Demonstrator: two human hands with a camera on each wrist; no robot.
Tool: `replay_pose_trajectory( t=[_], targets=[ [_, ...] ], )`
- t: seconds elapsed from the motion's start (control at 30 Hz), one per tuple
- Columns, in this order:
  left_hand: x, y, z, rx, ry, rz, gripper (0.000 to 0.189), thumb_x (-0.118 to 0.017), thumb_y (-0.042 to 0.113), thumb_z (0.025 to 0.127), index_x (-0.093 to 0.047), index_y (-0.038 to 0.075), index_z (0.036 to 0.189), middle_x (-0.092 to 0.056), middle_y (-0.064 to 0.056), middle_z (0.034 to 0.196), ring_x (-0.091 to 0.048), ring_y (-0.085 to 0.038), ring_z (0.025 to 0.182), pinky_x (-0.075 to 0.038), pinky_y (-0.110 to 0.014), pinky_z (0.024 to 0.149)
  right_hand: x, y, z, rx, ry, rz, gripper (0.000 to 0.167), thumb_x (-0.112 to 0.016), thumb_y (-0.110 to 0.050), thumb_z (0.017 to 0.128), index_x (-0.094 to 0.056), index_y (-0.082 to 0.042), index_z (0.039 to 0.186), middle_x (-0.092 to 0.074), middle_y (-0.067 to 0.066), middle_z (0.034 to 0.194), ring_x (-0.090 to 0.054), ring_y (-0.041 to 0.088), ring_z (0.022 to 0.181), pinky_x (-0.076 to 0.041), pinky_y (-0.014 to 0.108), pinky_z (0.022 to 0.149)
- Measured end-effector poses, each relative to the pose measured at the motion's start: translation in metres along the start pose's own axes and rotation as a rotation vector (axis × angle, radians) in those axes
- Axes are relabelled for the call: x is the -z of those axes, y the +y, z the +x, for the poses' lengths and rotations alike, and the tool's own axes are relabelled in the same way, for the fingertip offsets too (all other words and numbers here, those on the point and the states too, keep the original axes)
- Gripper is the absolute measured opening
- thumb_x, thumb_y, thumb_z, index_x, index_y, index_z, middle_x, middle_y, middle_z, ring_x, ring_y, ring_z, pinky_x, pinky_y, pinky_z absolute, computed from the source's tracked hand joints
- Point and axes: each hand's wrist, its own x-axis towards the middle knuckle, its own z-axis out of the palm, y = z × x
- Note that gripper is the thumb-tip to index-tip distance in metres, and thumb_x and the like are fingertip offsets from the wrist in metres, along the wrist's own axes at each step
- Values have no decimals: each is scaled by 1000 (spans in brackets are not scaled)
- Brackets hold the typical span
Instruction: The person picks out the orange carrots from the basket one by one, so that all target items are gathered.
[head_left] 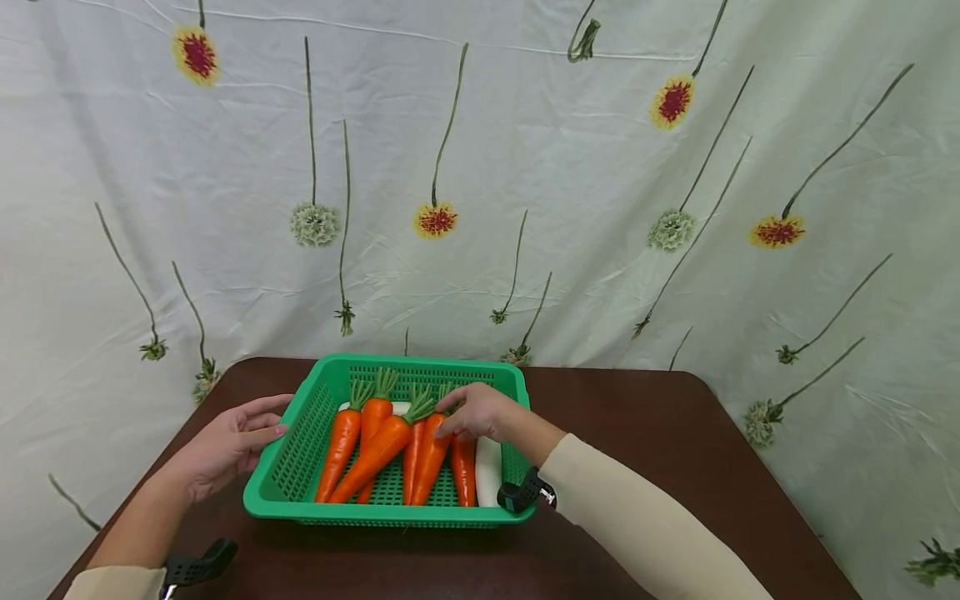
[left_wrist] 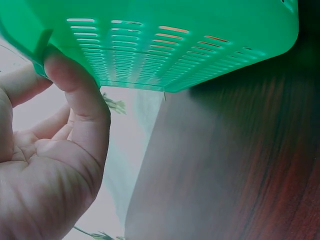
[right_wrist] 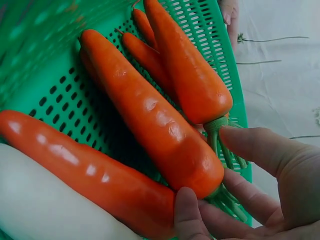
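Observation:
A green plastic basket [head_left: 386, 514] stands on the dark table, several orange carrots [head_left: 382, 446] with green tops lying inside. My left hand [head_left: 232, 442] holds its left rim. In the left wrist view, the thumb [left_wrist: 75, 85] presses the outside of the rim. My right hand [head_left: 480, 410] reaches over the basket's right half, with thumb and fingers around the top end of one carrot [right_wrist: 155, 115]. The thumb touches that carrot's shoulder; a finger lies by the neighbouring carrot's [right_wrist: 192, 75] green stems. A smooth white long vegetable [head_left: 488, 471] lies along the right side.
The basket fills the back left part of the brown table [head_left: 637, 467]. A pale cloth [head_left: 570, 167] printed with flowers hangs behind and beside the table. Dark bands sit on both wrists. More white shows behind the carrots.

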Motion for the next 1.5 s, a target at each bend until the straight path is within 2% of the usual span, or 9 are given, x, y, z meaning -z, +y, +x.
replay_pose_trajectory(
  t=[0.2,0.37,0.53,0.73,0.97,1.2,1.5],
  targets=[
    [0,0,-1,1,8,-17,44,-56,10,106,-41,22,145,-73,2,102,-77,-19,94,-64,-41,84,-3,-1,1,7,20,-75,43,-86,-2,79,-74,-11,120,-70,7,110,-65,21,77,-59,33,73],
    [1,-1,-2,-25,-27,-47,39,-53,8,106,-47,28,139,-73,1,103,-77,-20,94,-64,-41,83,-5,0,2,16,27,-80,44,-87,0,77,-74,-11,118,-67,8,115,-70,23,84,-62,36,79],
    [2,-2,-1,-35,-32,-53,38,-52,6,106,-49,31,136,-73,1,103,-77,-20,94,-65,-41,82,-5,1,2,36,42,-80,41,-87,1,77,-75,-11,114,-68,8,110,-70,22,83,-62,37,78],
    [1,-1,-3,-51,-43,-50,41,-52,7,107,-44,26,142,-73,1,105,-77,-19,95,-65,-40,83,-5,0,0,65,72,-90,40,-88,-2,77,-73,-11,113,-68,7,102,-69,25,84,-63,41,79],
    [-1,-2,-2,-46,-27,-38,47,-53,9,107,-37,18,149,-73,2,106,-76,-18,96,-65,-40,84,-5,-2,-2,86,116,-98,40,-87,-1,78,-72,-10,114,-66,9,102,-67,22,82,-63,40,78],
    [-2,-3,-2,-55,-30,-40,44,-53,8,107,-40,21,147,-74,2,106,-77,-18,96,-65,-40,83,-2,0,0,101,112,-60,39,-87,0,78,-72,-9,113,-64,10,102,-68,22,82,-65,38,76],
    [0,-6,0,-56,-17,-22,49,-53,9,107,-34,15,151,-73,2,106,-77,-18,95,-64,-41,84,4,1,-4,119,97,2,40,-85,4,78,-70,-9,113,-60,11,99,-68,24,80,-65,42,77]
  ],
)
